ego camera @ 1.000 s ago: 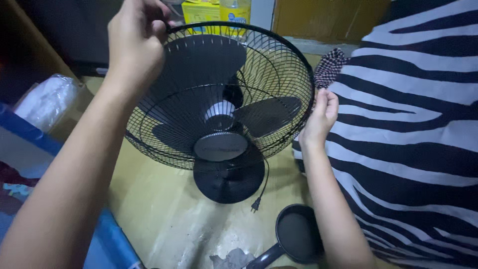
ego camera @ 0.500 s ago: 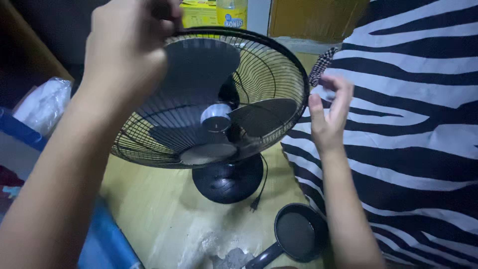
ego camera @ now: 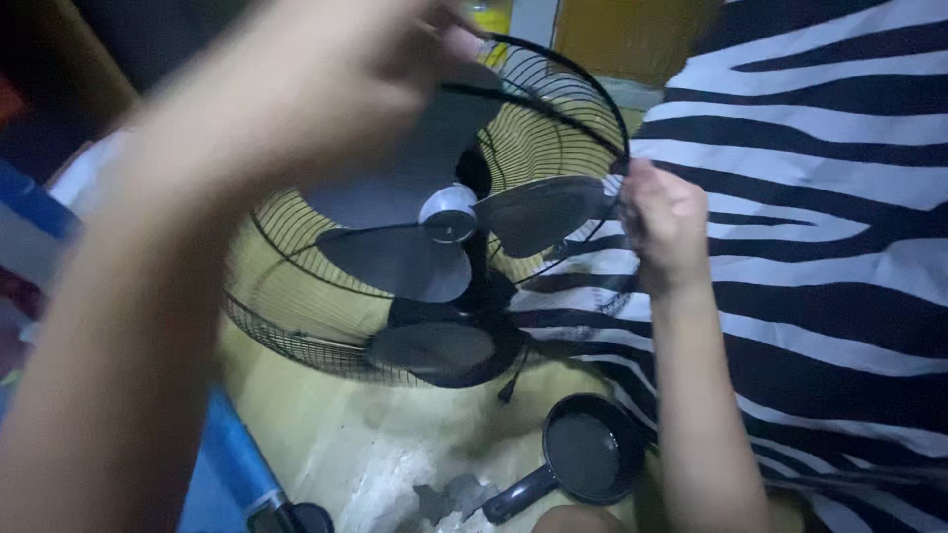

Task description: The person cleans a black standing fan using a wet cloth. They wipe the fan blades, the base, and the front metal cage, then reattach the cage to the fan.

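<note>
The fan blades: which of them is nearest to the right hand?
The dark blade pointing right from the silver hub; its tip nearly reaches the right hand at the cage rim. The other two blades point up-left and down-left.

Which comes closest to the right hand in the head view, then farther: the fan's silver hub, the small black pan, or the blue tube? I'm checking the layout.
From the right hand outward:
1. Silver hub of the fan, left of the hand at the blades' centre.
2. Small black pan, below the hand on the floor.
3. Blue tube, far lower left.
</note>
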